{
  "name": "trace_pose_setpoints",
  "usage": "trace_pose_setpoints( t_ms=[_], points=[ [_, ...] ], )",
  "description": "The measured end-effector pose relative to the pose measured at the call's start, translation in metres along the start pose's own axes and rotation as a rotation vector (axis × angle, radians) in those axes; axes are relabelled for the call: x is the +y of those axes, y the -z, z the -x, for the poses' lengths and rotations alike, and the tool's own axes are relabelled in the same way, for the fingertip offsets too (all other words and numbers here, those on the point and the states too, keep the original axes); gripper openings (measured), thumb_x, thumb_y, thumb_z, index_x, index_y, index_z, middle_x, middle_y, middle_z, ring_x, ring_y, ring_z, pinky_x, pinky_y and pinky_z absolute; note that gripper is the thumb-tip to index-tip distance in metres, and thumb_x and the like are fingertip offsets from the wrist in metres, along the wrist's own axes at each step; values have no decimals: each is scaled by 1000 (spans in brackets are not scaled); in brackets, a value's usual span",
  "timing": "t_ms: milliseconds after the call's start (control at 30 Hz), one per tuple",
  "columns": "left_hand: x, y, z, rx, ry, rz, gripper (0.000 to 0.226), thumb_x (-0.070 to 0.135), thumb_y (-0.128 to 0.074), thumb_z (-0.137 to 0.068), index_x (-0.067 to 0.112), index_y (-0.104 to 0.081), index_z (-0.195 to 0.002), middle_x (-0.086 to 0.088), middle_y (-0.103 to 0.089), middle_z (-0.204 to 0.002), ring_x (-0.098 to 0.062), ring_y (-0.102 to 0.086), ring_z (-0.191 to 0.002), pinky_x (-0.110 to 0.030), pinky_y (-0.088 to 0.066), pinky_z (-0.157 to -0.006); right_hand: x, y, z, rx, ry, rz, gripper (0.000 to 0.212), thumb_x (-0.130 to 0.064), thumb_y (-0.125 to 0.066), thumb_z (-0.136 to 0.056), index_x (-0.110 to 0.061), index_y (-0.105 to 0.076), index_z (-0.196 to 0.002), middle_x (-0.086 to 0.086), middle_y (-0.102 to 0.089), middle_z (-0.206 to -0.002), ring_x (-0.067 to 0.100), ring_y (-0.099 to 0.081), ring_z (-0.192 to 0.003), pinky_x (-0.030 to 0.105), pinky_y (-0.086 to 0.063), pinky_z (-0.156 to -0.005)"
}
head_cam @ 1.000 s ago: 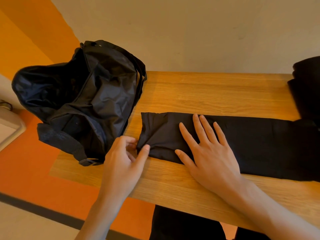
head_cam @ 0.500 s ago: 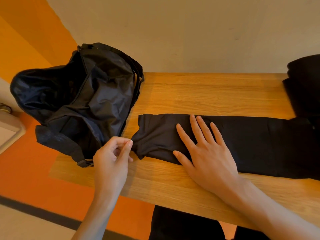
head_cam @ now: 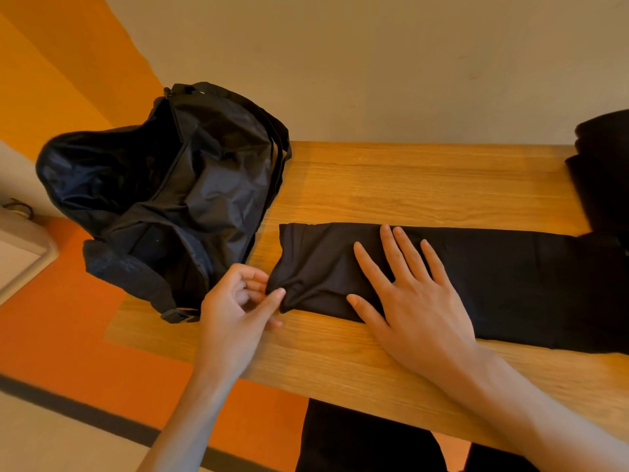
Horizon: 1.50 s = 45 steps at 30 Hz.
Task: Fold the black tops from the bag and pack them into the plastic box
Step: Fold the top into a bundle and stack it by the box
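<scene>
Pinching the lower left corner of a long, folded black fabric top (head_cam: 493, 284), the left hand (head_cam: 235, 318) sits low in the middle of the head view. Its grip is clamped on the cloth: thumb and forefinger press together on the bunched corner, and the other fingers curl behind them.

To its right, the right hand (head_cam: 418, 308) lies palm down on the same top with its fingers straight and spread. Its grip is apart and holds nothing. It presses the fabric flat against the pale wooden counter (head_cam: 408, 185).

The black fabric top stretches as a narrow band from the centre of the frame to the right edge, roughly parallel to the counter's near edge. Small wrinkles fan out from the pinched corner.

A crumpled black nylon duffel bag (head_cam: 163, 199) fills the upper left, resting on the left end of the counter and hanging past it. Its zip is open, and a strap with a buckle trails at its lower right. A thin strip of bare wood separates the bag from the left end of the top.

At the right edge, a dark pile of black fabric (head_cam: 602, 172) sits on the counter. Whether it touches the far end of the top I cannot tell.

An orange floor (head_cam: 51, 318) shows at lower left, below the counter.
</scene>
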<state>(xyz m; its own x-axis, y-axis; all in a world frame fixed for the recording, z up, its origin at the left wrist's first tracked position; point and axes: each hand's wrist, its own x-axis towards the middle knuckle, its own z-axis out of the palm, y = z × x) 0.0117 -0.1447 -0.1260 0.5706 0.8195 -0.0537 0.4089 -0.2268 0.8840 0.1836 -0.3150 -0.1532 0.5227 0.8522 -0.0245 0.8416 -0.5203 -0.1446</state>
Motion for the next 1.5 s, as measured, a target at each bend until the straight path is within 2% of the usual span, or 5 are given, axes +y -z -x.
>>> trace_pose_setpoints(
  t_ms=[433, 733, 900, 1033, 1500],
  points=[
    [-3, 5, 2, 147, -259, -191, 10, 16, -59, -101, 17, -63, -93, 3, -57, -59, -14, -57, -50, -18, -46, -49, 1, 2, 2, -19, 2, 1, 72, -69, -6, -101, -32, -7, -163, 11, 0, -170, 26, 4, -158, 52, -10, -127],
    [27, -9, 10, 295, -543, -514, 21, 19, -66, -85, 5, -61, -100, -4, -51, -106, -22, -49, -93, -28, -44, -77, 4, 10, 3, -32, 16, -74, 69, -69, -3, -100, -38, 5, -161, 4, 15, -169, 21, 21, -155, 45, 5, -127],
    [46, -70, -19, -222, -628, -927, 67, 57, -19, -107, 22, -19, -164, -5, -6, -172, -21, -2, -159, -43, -15, -128, 19, 16, -21, -23, -71, -37, 70, -64, 5, -99, -33, 9, -161, 5, 17, -169, 21, 22, -154, 45, 8, -127],
    [14, -67, -44, -347, -531, -1052, 81, 72, 0, -99, 25, 6, -164, 2, 14, -171, -11, 17, -156, -42, -3, -129, 45, 14, -9, -11, -137, -8, 71, -67, 6, -98, -32, 11, -160, 0, 17, -168, 16, 21, -154, 44, 7, -127],
    [6, -32, -54, -352, -483, -1078, 88, 78, 13, -91, 25, 11, -161, 3, 23, -169, -7, 26, -152, -37, 6, -128, 116, 31, 47, -10, -371, 18, 73, -70, 8, -95, -36, 11, -159, 4, 15, -170, 16, 25, -153, 39, 9, -127]
  ],
)
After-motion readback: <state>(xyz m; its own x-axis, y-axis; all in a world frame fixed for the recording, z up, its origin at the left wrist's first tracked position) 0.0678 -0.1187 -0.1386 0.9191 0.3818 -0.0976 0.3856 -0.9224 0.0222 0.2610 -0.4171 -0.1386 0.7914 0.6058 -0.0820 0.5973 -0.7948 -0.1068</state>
